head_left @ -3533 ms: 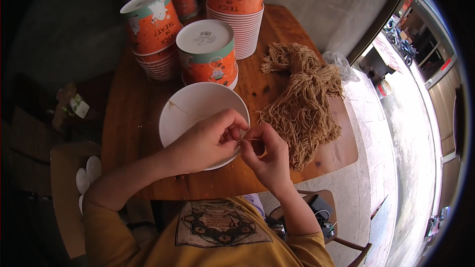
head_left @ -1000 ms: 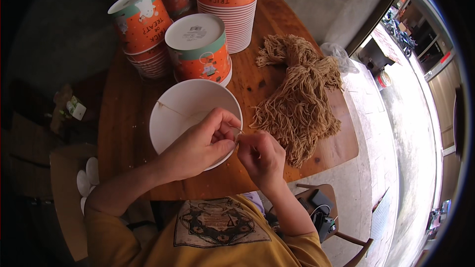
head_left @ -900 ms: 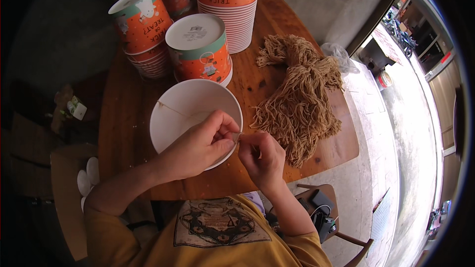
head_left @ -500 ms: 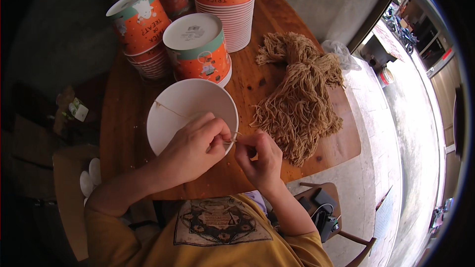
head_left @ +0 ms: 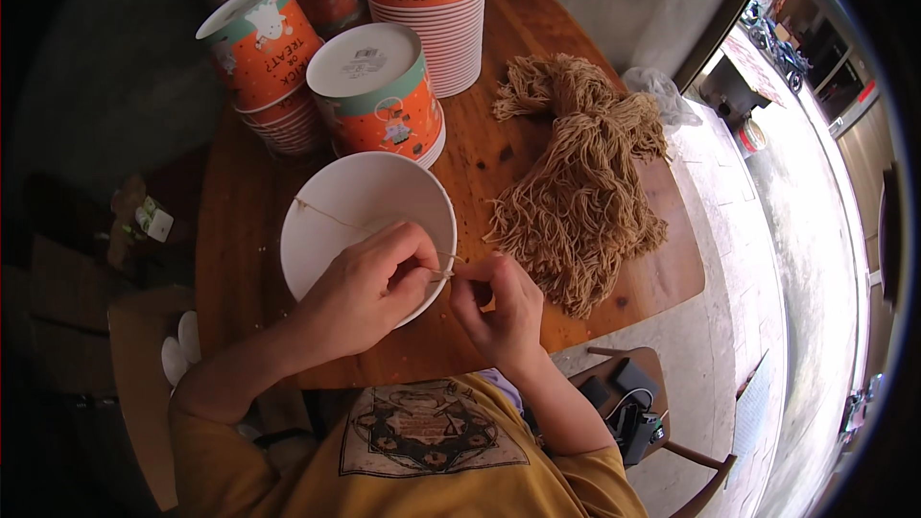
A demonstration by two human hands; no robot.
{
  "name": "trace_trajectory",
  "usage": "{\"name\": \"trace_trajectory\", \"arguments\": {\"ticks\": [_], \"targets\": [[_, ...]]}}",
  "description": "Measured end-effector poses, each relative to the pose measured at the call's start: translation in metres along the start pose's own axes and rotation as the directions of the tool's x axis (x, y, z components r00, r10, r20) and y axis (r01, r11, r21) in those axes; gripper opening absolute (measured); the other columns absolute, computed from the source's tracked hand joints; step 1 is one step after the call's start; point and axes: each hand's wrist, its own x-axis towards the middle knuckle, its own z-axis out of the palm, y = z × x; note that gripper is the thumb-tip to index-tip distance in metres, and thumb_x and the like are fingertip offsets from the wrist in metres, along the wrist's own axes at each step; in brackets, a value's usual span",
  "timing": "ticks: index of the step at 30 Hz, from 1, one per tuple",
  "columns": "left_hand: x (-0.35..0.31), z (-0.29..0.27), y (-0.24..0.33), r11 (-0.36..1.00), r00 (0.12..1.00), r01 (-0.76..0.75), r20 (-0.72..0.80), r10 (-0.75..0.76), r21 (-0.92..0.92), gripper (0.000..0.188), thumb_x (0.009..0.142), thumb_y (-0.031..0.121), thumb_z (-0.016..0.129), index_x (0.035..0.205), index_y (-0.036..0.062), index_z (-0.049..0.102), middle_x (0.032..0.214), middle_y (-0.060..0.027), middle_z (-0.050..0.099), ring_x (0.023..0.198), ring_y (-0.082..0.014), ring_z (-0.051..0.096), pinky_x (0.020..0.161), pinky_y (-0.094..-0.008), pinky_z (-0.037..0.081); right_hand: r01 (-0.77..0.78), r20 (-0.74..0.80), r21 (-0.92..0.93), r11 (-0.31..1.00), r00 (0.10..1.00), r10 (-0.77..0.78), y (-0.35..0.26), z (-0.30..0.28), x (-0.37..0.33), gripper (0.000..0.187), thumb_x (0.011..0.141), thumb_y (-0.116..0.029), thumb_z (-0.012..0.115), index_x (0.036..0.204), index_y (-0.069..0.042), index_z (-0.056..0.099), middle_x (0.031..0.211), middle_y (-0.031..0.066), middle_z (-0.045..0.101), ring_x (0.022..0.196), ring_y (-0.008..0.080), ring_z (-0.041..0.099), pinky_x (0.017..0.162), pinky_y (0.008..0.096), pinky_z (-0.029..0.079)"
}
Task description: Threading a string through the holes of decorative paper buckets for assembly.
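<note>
A white-lined paper bucket [head_left: 336, 177] sits tilted on the wooden table in front of me, its mouth facing up toward me. A thin tan cord [head_left: 331, 215] runs from a point on its far left wall across the opening to its right rim. My left hand [head_left: 365, 278] reaches over the bucket's mouth and pinches the cord near that rim. Just outside the rim, my right hand [head_left: 501, 312] is closed with thumb and forefinger pinching the cord's other part. A small loop of cord shows between the two hands; whether it is knotted cannot be made out.
Right of the bucket lies a heap of tan cords [head_left: 580, 197] on the table [head_left: 470, 149]. Behind stand orange-and-green upturned paper buckets [head_left: 379, 101] and tall nested stacks [head_left: 432, 38]. A clear plastic bag [head_left: 662, 96] lies at the right edge. A chair [head_left: 652, 374] holds black devices.
My left fingers have drawn slightly left from my right hand, and more of the cord shows between them. The whole view has shifted a little.
</note>
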Motion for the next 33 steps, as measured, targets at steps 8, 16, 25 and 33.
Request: {"name": "trace_trajectory", "arguments": {"ticks": [8, 16, 25, 33], "targets": [[0.001, 0.000, 0.001, 0.996, 0.999, -0.033, -0.023, 0.035, 0.081, 0.008, 0.087, -0.001, 0.059, 0.092, 0.0028, 0.054, 0.089, -0.0084, 0.055, 0.075, -0.0193, 0.058, 0.063, -0.0316, 0.048, 0.000, -0.021, 0.021, 1.000, 1.000, 0.001, 0.002, -0.002, -0.002, 0.017, 0.077, 0.001, 0.071, 0.089, -0.006, 0.060, 0.073, 0.0064, 0.058, 0.059, 0.0216, 0.057, 0.053, 0.0319, 0.046], [0.002, 0.003, 0.003, 0.999, 0.998, -0.045, -0.036, 0.045, 0.019, 0.007, 0.087, 0.000, 0.061, 0.091, 0.0022, 0.056, 0.091, -0.0069, 0.055, 0.078, -0.0182, 0.059, 0.064, -0.0302, 0.049, 0.027, 0.014, 0.082, 0.996, 1.000, -0.028, -0.003, -0.004, 0.001, 0.028, 0.078, -0.002, 0.074, 0.104, -0.007, 0.063, 0.071, 0.0034, 0.056, 0.057, 0.0156, 0.054, 0.051, 0.0289, 0.045], [0.002, 0.003, 0.001, 1.000, 0.999, -0.015, -0.039, 0.014, -0.019, 0.007, 0.087, 0.000, 0.063, 0.091, -0.0004, 0.057, 0.090, -0.0084, 0.057, 0.078, -0.0180, 0.060, 0.067, -0.0308, 0.050, 0.056, -0.001, -0.018, 0.998, 0.998, -0.056, -0.005, -0.005, 0.001, 0.025, 0.076, -0.002, 0.075, 0.097, -0.008, 0.062, 0.072, 0.0037, 0.057, 0.057, 0.0182, 0.055, 0.051, 0.0311, 0.045], [0.001, 0.004, 0.002, 0.999, 0.999, -0.006, -0.049, 0.007, 0.034, 0.008, 0.086, -0.001, 0.063, 0.088, 0.0002, 0.056, 0.088, -0.0080, 0.056, 0.076, -0.0186, 0.059, 0.066, -0.0316, 0.049, 0.217, -0.004, -0.234, 0.948, 0.974, -0.224, -0.001, -0.005, 0.007, 0.025, 0.068, 0.002, 0.072, 0.086, -0.008, 0.057, 0.068, 0.0037, 0.053, 0.055, 0.0196, 0.053, 0.049, 0.0313, 0.043]]}}
